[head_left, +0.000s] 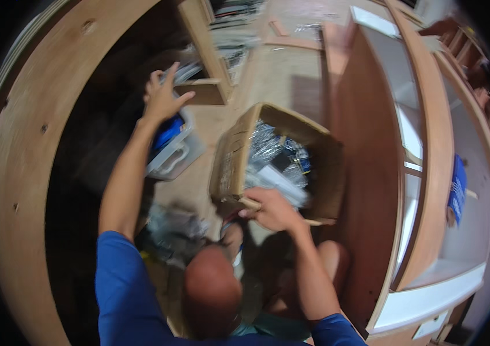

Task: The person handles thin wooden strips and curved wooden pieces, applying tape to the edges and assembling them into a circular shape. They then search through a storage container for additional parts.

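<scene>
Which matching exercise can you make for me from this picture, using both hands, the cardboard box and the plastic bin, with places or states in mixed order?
1. Left hand
2. Right hand
3. Cardboard box
4. Plastic bin

A. Translucent, with a blue thing inside
B. Closed on the near edge of a container
C. Brown, with clear wrapping inside
D. Fingers spread, holding nothing visible

Pairs: 1-D, 2-B, 3-C, 4-A
</scene>
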{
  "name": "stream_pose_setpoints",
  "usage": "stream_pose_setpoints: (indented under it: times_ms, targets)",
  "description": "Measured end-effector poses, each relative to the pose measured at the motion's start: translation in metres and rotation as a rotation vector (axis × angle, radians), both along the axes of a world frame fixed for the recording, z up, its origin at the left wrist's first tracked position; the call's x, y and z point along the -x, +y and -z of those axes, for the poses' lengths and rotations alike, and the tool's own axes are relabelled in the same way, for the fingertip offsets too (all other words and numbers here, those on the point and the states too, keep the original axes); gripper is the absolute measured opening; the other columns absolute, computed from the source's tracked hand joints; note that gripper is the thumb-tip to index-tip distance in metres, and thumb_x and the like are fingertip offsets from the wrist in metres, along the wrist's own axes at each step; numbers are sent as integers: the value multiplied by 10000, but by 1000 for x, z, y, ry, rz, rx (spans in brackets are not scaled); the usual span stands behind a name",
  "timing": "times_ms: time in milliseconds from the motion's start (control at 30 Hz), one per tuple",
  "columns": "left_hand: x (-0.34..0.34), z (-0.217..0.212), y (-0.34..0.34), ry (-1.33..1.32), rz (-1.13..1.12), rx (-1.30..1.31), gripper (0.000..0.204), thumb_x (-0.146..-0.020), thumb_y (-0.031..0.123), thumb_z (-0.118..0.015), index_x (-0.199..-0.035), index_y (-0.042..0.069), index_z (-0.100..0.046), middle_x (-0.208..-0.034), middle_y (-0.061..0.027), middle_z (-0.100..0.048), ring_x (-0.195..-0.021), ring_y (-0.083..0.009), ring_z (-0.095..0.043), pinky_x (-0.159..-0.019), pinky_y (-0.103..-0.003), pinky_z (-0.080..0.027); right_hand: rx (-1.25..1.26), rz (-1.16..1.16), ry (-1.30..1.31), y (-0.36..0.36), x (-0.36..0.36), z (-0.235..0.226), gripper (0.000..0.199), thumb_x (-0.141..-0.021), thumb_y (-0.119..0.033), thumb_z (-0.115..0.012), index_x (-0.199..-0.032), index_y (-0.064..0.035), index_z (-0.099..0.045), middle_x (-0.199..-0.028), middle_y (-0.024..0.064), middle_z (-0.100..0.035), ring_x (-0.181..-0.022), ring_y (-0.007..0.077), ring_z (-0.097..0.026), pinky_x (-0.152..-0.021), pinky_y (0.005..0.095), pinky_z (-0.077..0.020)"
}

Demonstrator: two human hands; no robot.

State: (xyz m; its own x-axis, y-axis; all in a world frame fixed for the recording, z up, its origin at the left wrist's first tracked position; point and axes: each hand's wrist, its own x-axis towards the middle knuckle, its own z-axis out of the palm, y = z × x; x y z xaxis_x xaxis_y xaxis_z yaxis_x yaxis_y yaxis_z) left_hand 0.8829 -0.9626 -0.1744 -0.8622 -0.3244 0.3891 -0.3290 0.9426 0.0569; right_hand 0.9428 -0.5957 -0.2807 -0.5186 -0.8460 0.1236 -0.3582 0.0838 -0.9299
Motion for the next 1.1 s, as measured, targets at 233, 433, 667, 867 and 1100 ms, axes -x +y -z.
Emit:
stream_pose_setpoints:
  times_ms: [233,433,667,867,1100]
  targets:
    - [-159,42,46,-76,-94,-111,494,-882,458,-756,-984,-4,-615,-1004,-271,-695,-949,-478,-666,-798,-551,-501,-118,48,100,-6,-8,-3,360,-838,-152,-781,-1169,-58,-678,-1043,220,-686,-996,453,-625,-851,492,-495]
    - [-178,59,63,8,-119,-40,399,-904,416,-722,-986,37,-630,-923,-212,-667,-909,-458,-644,-781,-549,-476,-124,31,122,-3,-5,-4,321,-841,-201,-769,-1118,-74,-669,-1039,220,-685,-1012,467,-631,-835,531,-491]
    - [-236,31,85,-132,-143,-434,559,-941,551,-655,-1078,11,-607,-1038,-248,-685,-996,-456,-641,-889,-512,-475,-108,29,138,0,-7,-3,319,-801,-174,-790,-1091,-79,-698,-1016,206,-688,-972,443,-641,-820,498,-499]
    - [-167,52,59,-23,-434,-376,514,-832,528,-773,-1091,92,-688,-1096,-257,-726,-1070,-410,-695,-968,-461,-518,-142,69,125,2,-11,-5,321,-793,-177,-795,-1095,-100,-718,-1040,193,-716,-983,428,-658,-832,471,-512]
    - [-170,18,23,514,-521,-616,283,-810,270,-805,-990,68,-723,-970,-198,-748,-926,-397,-705,-863,-443,-535,-109,140,207,2,-9,-6,304,-779,-184,-805,-1049,-75,-717,-961,188,-692,-923,427,-653,-796,481,-505]
